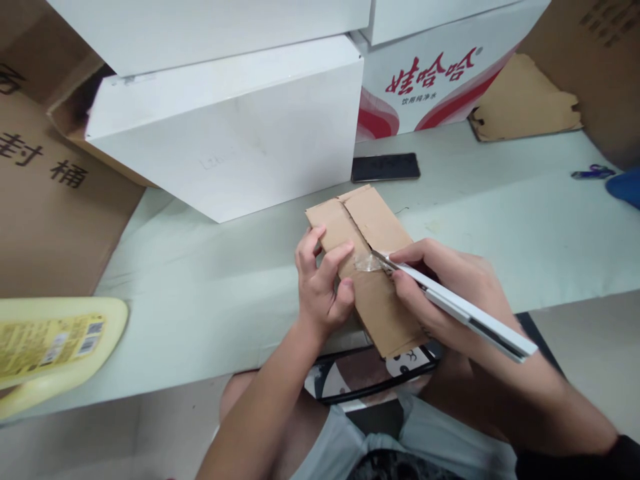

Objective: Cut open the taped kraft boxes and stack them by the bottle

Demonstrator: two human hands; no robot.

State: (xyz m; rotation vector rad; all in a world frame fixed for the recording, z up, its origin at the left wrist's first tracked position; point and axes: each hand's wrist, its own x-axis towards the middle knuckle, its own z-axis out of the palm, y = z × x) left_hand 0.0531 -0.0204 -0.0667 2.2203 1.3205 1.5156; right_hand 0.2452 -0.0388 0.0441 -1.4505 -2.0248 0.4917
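A small brown cardboard box (387, 313) lies tilted at the table's front edge, partly overhanging it. My left hand (323, 283) grips the box along its left side, thumb and fingers pressed on the cardboard. In my right hand (450, 280) is a white utility knife (470, 313), its blade pointing up and left. The blade tip touches the seam between the box flaps, beside a crumpled piece of clear tape (369, 261). Part of the knife's handle is covered by my right fingers.
Behind the box lies a black phone (385, 167). White cartons (240, 140) stand at the back, with brown cartons (45, 200) at the left. A yellow bottle (107, 327) lies at the left front. Purple-handled scissors (593, 173) and a flat cardboard piece (525, 100) are at the right.
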